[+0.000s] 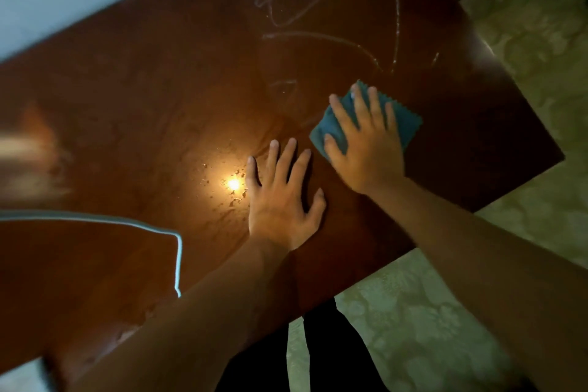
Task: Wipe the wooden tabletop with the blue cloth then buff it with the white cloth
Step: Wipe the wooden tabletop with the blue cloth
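Both bare forearms reach up from the lower edge of the frame onto the dark wooden surface (143, 99) — the left hand (281, 200) lies flat at centre with fingers spread, holding nothing, beside a bright light reflection (234, 184). Just right of it and slightly higher, the right hand (366, 143) presses down with straight, splayed fingers on the blue cloth (409, 122), which lies flat on the surface. Pale smeared streaks (318, 3) loop across the wood toward the upper right, and a patterned floor (413, 328) shows lower right — no white cloth can be made out.
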{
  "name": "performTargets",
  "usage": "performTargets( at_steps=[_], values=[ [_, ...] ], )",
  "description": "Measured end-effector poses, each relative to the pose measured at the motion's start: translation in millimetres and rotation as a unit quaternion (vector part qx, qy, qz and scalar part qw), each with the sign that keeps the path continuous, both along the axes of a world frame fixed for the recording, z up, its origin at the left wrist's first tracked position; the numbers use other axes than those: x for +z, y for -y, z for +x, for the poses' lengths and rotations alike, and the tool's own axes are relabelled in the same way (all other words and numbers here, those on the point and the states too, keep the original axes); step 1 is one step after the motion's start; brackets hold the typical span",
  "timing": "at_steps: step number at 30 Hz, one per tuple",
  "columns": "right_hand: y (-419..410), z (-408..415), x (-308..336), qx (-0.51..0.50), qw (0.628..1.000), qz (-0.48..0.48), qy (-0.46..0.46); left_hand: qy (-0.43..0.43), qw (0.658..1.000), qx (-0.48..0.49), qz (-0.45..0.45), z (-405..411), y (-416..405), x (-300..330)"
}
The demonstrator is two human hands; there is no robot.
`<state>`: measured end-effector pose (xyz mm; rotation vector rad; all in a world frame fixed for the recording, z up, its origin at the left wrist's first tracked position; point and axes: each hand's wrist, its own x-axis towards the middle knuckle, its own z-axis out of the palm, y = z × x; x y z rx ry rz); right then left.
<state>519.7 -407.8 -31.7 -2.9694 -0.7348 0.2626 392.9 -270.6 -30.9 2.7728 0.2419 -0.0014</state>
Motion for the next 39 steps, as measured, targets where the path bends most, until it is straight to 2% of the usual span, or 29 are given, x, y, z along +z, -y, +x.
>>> performTargets(
  at_steps=[2,3,7,9,13,16,18,20,23,25,28,31,36,37,39],
  values=[
    [19,27,0,-0.009,1.0,-0.006,0.002,-0.006,0.999,0.005,-0.046,3,-9,3],
    [26,41,0,-0.045,0.999,-0.007,-0.003,-0.006,0.999,-0.001,-0.049,5,-16,4],
    [3,47,1,-0.191,0.982,-0.004,-0.008,0.002,1.0,0.008,0.009,22,-74,0],
    [-34,18,3,-0.173,0.985,0.012,0.005,-0.022,0.998,0.044,0.031,31,-104,-5],
    [-88,-58,-3,-0.028,0.999,0.022,0.01,-0.032,0.997,0.041,0.063,32,-119,-11],
    [-72,-42,-4,0.04,0.999,0.015,-0.009,-0.019,0.997,0.039,0.061,32,-116,-12],
    [-51,-3,-3,0.005,1.0,-0.003,-0.002,-0.015,0.997,0.042,0.055,32,-116,-12],
    [-40,35,0,-0.094,0.995,-0.018,-0.013,-0.017,0.998,0.041,0.051,31,-116,-11],
    [-74,44,-1,-0.214,0.977,-0.006,-0.014,-0.013,0.998,0.037,0.055,31,-115,-10],
    [-112,19,0,-0.193,0.981,0.013,0.002,-0.007,0.998,0.035,0.056,31,-116,-11],
    [-134,-14,-2,-0.074,0.997,0.006,0.01,0.011,0.997,0.03,0.066,31,-115,-13],
    [-110,19,1,-0.011,1.0,-0.014,-0.013,0.021,0.997,0.031,0.072,30,-115,-14],
    [-109,71,-2,-0.163,0.987,-0.006,0.005,0.037,0.997,0.027,0.068,30,-114,-17],
    [-120,64,-2,-0.174,0.985,0.0,0.01,0.04,0.996,0.027,0.068,30,-114,-18],
    [-135,33,-3,-0.129,0.991,0.012,0.021,0.044,0.996,0.027,0.07,30,-113,-18]
  ],
)
